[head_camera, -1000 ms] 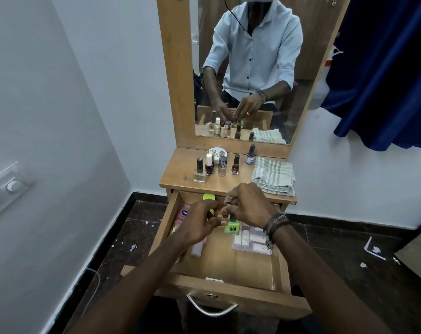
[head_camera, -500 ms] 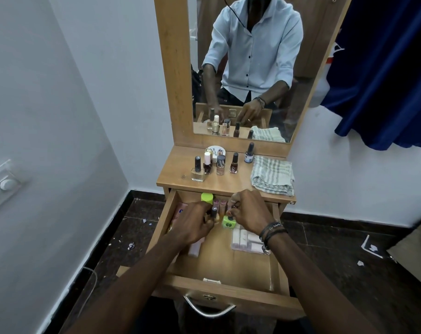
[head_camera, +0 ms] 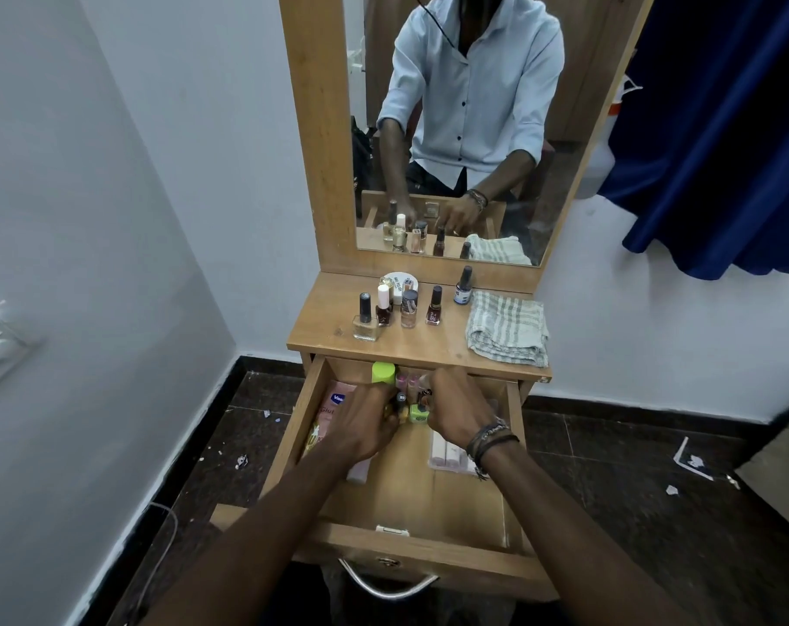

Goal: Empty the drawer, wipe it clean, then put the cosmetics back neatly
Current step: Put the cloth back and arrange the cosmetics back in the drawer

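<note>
The wooden drawer is pulled out, and both my hands reach into its back half. My left hand curls its fingers round a small dark-capped yellowish bottle. My right hand pinches the dark cap of a lime-green nail polish bottle, which stands on the drawer floor beside it. A tall bottle with a lime-green cap and small pink bottles stand at the drawer's back. A pink tube lies along the left wall. Pale tubes lie on the right, under my wrist.
On the table top stand several nail polish bottles, a round white tin and a blue-labelled bottle. A folded striped cloth lies at the right. The mirror rises behind, and a blue curtain hangs at the right.
My hands moved from mid-drawer towards its back and lowered. The lime-green bottle, held above the drawer floor before, now stands on it beside the dark-capped bottle.
</note>
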`<state>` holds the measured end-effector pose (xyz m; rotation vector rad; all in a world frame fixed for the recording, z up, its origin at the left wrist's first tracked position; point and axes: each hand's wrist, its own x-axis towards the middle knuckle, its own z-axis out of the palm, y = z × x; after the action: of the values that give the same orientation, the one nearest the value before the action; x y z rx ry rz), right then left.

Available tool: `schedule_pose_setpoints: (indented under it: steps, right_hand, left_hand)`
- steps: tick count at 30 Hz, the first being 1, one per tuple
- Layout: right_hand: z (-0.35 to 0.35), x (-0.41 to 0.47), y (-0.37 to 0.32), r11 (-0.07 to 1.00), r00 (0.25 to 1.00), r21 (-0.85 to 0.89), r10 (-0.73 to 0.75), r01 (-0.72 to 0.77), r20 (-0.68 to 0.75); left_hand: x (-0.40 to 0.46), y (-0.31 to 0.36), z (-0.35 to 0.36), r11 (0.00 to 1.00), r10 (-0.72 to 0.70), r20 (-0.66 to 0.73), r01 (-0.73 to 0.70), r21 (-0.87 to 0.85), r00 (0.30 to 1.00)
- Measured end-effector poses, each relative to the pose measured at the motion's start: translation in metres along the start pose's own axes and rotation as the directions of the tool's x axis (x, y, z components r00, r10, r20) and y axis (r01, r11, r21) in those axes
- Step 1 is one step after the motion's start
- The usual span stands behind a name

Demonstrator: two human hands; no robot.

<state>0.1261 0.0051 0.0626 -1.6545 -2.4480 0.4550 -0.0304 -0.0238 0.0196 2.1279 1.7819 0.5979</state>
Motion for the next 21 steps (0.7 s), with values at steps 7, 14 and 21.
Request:
schedule_pose_setpoints:
  steps: [7, 14, 21]
  right_hand:
    - [0.001, -0.001, -0.003, 0.999, 1.0, -0.051, 0.016, -0.015, 0.011]
    - [-0.007, -0.006, -0.011, 0.994, 1.0, -0.112, 0.022, -0.019, 0.019]
    - [-0.011, -0.009, -0.01, 0.995, 1.0, -0.101, -0.012, 0.009, -0.027]
  left_hand:
    - [-0.001, -0.002, 0.007, 0.999, 0.001, -0.03, -0.002, -0.033, 1.0]
    - [-0.005, -0.001, 0.005, 0.998, 0.01, -0.114, -0.017, -0.059, 0.993]
    - [-0.01, -0.004, -0.001, 0.994, 0.065, -0.286, -0.088, -0.068, 0.956]
